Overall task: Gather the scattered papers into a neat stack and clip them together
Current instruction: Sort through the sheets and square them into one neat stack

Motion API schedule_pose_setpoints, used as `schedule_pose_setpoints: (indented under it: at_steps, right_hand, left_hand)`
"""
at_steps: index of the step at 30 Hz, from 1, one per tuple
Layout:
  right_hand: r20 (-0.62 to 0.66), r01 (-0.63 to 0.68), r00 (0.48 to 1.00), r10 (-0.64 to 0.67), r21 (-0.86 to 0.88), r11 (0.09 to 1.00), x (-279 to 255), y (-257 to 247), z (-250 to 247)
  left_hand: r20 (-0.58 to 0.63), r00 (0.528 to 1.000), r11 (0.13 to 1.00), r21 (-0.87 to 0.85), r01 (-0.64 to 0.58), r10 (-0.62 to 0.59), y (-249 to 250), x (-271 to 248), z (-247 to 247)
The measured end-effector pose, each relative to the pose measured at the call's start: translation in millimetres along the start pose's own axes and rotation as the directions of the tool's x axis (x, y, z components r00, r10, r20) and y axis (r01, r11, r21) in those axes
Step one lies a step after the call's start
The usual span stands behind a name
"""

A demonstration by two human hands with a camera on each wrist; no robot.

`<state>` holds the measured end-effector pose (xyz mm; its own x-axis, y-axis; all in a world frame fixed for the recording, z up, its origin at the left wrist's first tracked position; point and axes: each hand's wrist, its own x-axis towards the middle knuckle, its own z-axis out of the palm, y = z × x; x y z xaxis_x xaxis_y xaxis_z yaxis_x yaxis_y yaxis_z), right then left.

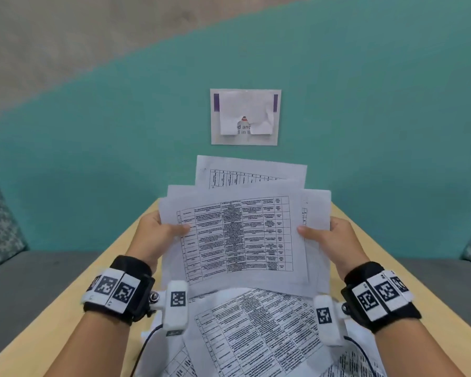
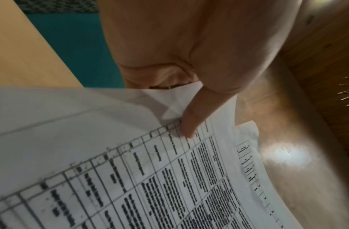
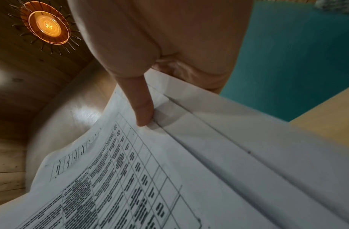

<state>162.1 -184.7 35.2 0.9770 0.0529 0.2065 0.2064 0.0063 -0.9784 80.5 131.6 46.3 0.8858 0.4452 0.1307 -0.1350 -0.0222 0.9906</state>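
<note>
I hold an uneven bundle of printed table sheets [image 1: 237,235] upright above the light wooden table [image 1: 98,270], its edges staggered. My left hand [image 1: 158,235] pinches the bundle's left edge, thumb on the front sheet. My right hand [image 1: 329,236] pinches the right edge the same way. In the left wrist view the left thumb [image 2: 191,120] presses on the printed sheets [image 2: 130,170]. In the right wrist view the right thumb [image 3: 142,111] presses on the sheets [image 3: 169,170]. More loose sheets [image 1: 259,336] lie flat on the table below the bundle. No clip is in view.
A teal wall panel [image 1: 120,131] stands behind the table with a white notice [image 1: 245,117] pinned to it. Grey seat cushions [image 1: 25,281] flank the table on both sides. Wrist camera cables [image 1: 144,346] hang near the loose sheets.
</note>
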Motion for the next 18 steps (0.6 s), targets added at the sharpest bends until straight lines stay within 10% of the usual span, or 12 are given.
schedule_pose_setpoints:
  at_steps: [11,18]
  right_hand:
    - [-0.208,-0.014,0.978,0.010,-0.018,1.000,-4,-7,10]
    - [0.312,-0.301,0.934,0.175,0.421,0.856,-24,-9,39]
  left_hand:
    - [-0.183,0.983,0.958,-0.275,-0.077,0.027,27,-5,2]
    - [-0.153,0.985,0.867,-0.498,-0.003,-0.084,36,-11,19]
